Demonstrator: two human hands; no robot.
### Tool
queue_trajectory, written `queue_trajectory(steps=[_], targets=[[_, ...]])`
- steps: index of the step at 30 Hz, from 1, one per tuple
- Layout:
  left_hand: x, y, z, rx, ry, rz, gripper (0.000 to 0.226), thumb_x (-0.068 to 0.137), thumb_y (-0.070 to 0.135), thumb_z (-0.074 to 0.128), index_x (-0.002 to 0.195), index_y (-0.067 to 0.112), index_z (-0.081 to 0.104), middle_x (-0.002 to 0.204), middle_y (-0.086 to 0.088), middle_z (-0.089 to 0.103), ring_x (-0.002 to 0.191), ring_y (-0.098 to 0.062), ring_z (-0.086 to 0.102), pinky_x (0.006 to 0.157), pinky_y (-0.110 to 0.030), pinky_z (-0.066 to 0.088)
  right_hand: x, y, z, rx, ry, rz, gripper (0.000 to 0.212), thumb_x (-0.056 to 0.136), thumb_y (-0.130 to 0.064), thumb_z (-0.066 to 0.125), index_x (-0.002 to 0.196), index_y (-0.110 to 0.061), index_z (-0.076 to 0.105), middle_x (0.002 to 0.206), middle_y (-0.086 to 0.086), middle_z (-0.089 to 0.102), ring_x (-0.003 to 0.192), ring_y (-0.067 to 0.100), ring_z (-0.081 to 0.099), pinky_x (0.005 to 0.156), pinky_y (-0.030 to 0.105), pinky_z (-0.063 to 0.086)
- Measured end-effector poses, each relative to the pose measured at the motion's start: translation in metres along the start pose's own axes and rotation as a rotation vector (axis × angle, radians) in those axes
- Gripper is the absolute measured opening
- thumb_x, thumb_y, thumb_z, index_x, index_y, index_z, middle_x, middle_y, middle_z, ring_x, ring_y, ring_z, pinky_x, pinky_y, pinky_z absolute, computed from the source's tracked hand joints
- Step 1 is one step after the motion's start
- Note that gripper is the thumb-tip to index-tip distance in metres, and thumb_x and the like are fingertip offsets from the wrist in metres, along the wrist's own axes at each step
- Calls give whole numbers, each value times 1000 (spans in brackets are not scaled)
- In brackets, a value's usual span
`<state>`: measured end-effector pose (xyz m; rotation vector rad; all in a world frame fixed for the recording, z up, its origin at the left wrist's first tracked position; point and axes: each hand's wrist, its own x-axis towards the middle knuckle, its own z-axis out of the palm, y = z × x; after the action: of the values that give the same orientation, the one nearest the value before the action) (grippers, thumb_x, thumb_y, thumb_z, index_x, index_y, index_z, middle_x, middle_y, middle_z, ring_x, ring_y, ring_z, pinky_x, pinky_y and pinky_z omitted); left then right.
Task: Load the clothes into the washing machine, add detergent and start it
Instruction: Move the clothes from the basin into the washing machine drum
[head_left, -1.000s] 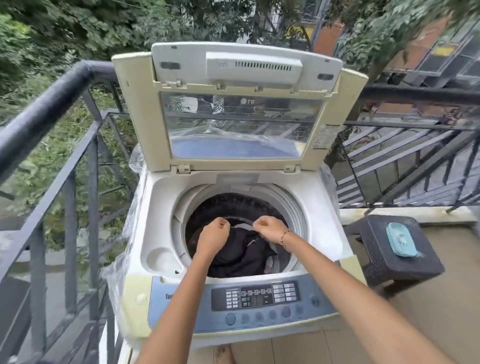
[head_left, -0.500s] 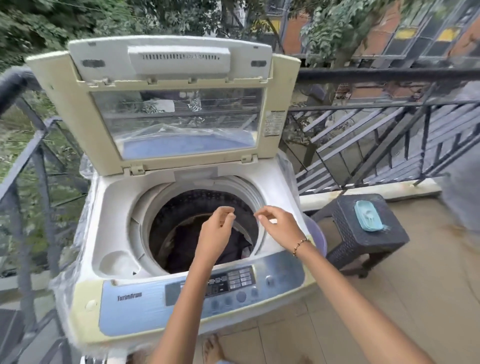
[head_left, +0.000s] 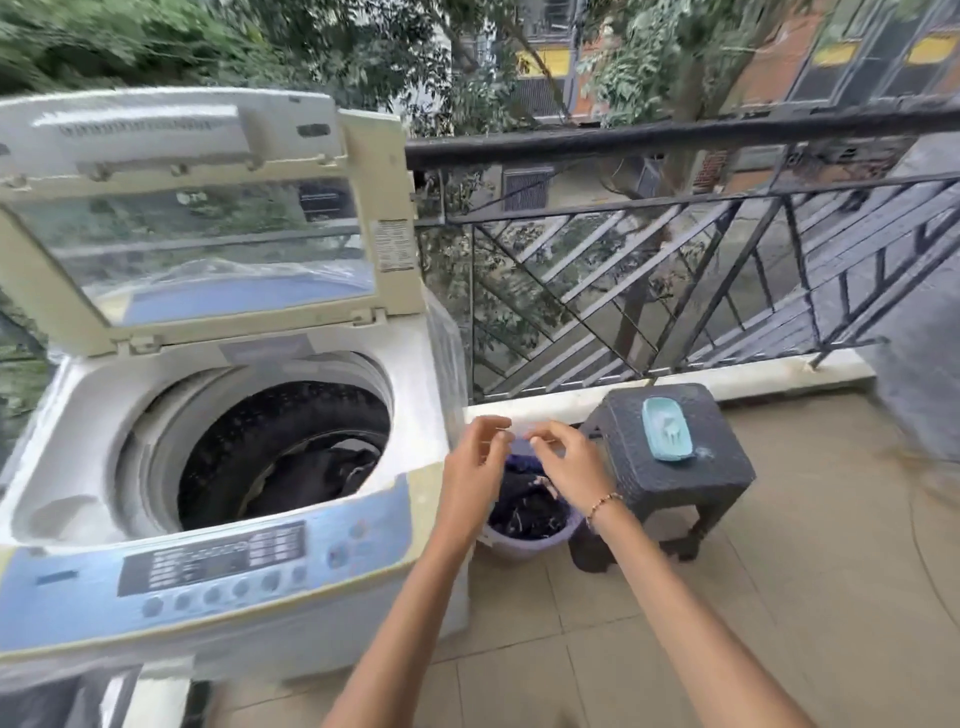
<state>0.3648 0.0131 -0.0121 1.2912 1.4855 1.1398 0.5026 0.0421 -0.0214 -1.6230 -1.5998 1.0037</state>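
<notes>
Washing machine (head_left: 415, 395) at left: lid (head_left: 208, 218) up at its back, control panel (head_left: 208, 566) along its front, garment (head_left: 322, 475) in its drum (head_left: 234, 447). Just right of the machine, on the floor, a tub (head_left: 519, 552) w/ clothes (head_left: 527, 512) in it, L hand (head_left: 470, 467) & R hand (head_left: 566, 467) above it; further right a stool (head_left: 691, 483) w/ a lidded box (head_left: 667, 428) on top. Railing (head_left: 675, 140) runs behind & right of the machine.

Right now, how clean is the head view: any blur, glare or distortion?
Head view: motion blur smears the control panel, labels unreadable; left hand and right hand soft-edged over the basket; lid window shows reflections; wide-angle bowing on the railing; flat daylight, no hard shadows.
</notes>
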Motion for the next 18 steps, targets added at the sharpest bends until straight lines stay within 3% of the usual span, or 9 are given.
queue_trajectory(steps=[3, 5, 7, 12, 18], targets=[[1, -4, 49, 133, -38, -4, 12, 96, 15, 49, 103, 22, 56, 98, 9, 62, 85, -1, 60, 70, -5, 41, -1, 27, -36, -29, -11, 27, 17, 91, -7, 54, 99, -5, 69, 100, 6, 69, 91, 15, 62, 83, 19, 45], [3, -11, 75, 215, -63, -44, 9, 95, 14, 48, 101, 19, 54, 97, 6, 60, 87, -8, 60, 74, -16, 45, 2, 46, -59, -44, -1, 51, 16, 90, -6, 55, 98, -5, 69, 101, 9, 69, 94, 19, 63, 84, 25, 47], [6, -23, 95, 300, -98, -85, 13, 93, 13, 48, 104, 12, 55, 102, -3, 60, 95, -20, 59, 81, -30, 46, 7, 65, -77, -65, 7, 79, 15, 90, -7, 55, 96, -7, 69, 100, 8, 69, 92, 18, 63, 80, 23, 47], [21, -56, 126, 465, -192, -201, 17, 94, 16, 47, 107, 7, 53, 112, -12, 54, 103, -29, 55, 82, -33, 41, 24, 108, -108, -96, 7, 167, 13, 91, -15, 55, 96, -15, 67, 98, 0, 65, 83, 7, 57, 74, 19, 43], [58, -87, 153, 511, -259, -376, 28, 95, 18, 45, 119, 4, 49, 125, -15, 50, 112, -31, 52, 93, -38, 44, 54, 143, -116, -146, -49, 250, 14, 90, -17, 56, 95, -16, 68, 97, 1, 68, 88, 15, 61, 77, 22, 45]])
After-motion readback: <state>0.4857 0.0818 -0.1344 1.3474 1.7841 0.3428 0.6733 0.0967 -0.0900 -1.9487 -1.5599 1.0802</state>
